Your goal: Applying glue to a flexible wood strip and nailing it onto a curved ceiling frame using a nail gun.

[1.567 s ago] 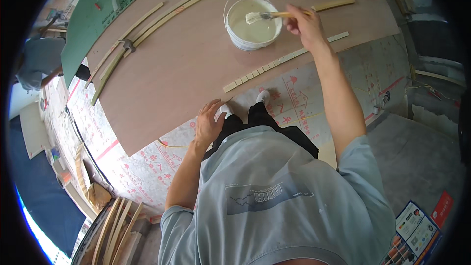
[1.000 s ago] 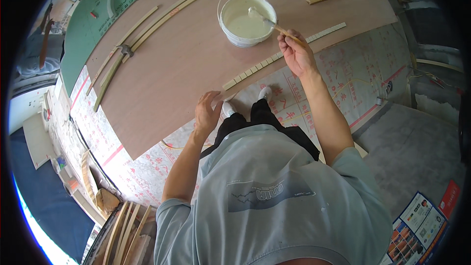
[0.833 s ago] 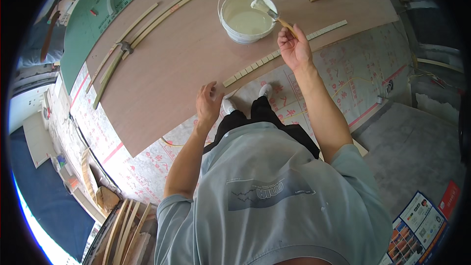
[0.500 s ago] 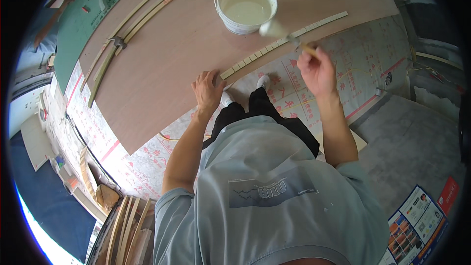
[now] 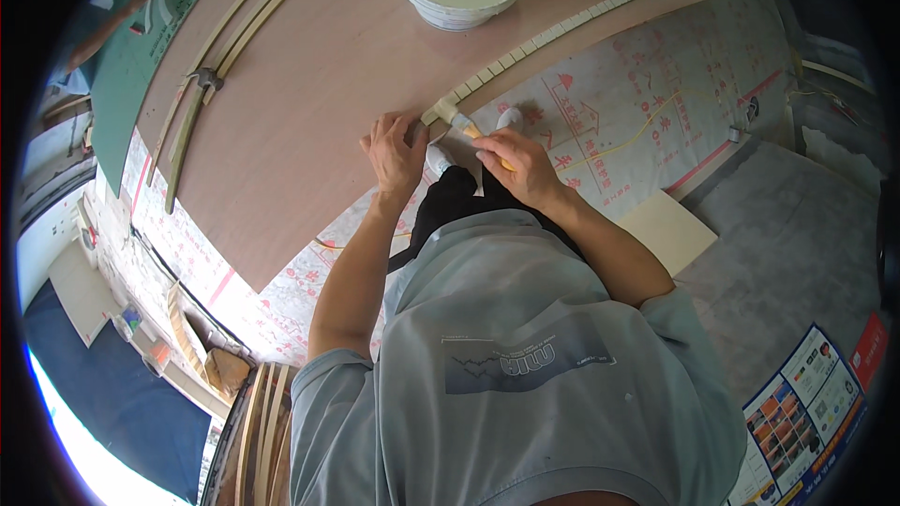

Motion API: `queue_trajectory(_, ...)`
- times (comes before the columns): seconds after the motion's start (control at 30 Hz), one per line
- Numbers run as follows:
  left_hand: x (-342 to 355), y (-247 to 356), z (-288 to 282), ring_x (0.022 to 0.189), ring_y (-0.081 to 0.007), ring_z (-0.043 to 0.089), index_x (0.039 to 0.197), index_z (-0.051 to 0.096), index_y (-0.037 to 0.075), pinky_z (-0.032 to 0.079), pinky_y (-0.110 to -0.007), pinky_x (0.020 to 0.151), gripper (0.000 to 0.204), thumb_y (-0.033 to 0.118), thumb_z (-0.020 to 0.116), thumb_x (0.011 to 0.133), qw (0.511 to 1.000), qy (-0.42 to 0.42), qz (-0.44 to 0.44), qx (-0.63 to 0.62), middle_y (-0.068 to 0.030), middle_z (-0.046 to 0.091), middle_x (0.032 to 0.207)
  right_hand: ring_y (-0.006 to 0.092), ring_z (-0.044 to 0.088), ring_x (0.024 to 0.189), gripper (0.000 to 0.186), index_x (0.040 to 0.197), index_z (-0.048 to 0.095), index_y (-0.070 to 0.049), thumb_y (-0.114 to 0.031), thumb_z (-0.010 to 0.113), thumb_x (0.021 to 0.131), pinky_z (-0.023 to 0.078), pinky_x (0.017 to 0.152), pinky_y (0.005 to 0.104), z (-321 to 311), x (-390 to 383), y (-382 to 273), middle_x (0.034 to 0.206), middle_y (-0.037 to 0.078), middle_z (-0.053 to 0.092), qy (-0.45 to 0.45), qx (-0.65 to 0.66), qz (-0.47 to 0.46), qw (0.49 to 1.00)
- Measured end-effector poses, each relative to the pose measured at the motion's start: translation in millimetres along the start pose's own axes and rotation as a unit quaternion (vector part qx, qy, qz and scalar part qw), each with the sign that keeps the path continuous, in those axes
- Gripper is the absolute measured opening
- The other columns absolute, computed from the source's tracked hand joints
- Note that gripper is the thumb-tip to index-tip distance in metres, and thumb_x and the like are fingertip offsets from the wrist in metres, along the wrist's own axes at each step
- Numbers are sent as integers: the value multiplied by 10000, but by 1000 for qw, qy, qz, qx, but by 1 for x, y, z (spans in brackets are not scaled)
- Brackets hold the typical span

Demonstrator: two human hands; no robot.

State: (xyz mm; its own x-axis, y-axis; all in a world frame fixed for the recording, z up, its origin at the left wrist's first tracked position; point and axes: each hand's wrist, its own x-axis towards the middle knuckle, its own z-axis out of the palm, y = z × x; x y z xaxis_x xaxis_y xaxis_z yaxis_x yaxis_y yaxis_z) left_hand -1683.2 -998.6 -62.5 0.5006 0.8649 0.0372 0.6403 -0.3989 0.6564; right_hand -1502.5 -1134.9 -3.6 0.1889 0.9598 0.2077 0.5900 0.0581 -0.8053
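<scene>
A brown board (image 5: pixel 309 112) lies above a red-lettered floor sheet (image 5: pixel 614 136); the grey shirt (image 5: pixel 544 440) and the poster (image 5: pixel 797 412) carry print. On the board, a white bucket (image 5: pixel 455 19) stands beyond a grooved strip (image 5: pixel 553 35). The left hand (image 5: pixel 396 155) is by the strip's left end, its grip unclear; the right hand (image 5: pixel 521 167) clasps a brush (image 5: pixel 466 126), bristles at that end.
</scene>
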Motion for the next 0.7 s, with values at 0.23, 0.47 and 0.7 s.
queue_trajectory(0.23,-1,-1,1,1022,-241,581,1030,720,127,359,-407,864,260,225,742,790,1000,9,12,20,-43,639,1010,309,654,795,147,1031,663,-31,-60,678,887,523,695,392,-24,-2,17,892,126,655,109,-78,80,988)
queue_trajectory(0.47,-1,-3,1,1047,-218,589,1057,720,118,353,-391,902,294,245,750,794,1000,-19,-7,21,-45,649,1072,308,656,780,168,1018,670,-43,-63,711,856,535,673,371,1,11,-16,902,113,655,13,-9,16,1000)
queue_trajectory(0.7,-1,0,1,1029,-234,588,1018,725,122,365,-407,870,268,225,757,773,1000,18,2,12,-43,646,1026,308,639,723,116,971,661,-27,-81,687,872,522,647,407,-28,17,16,824,132,642,41,-117,37,992)
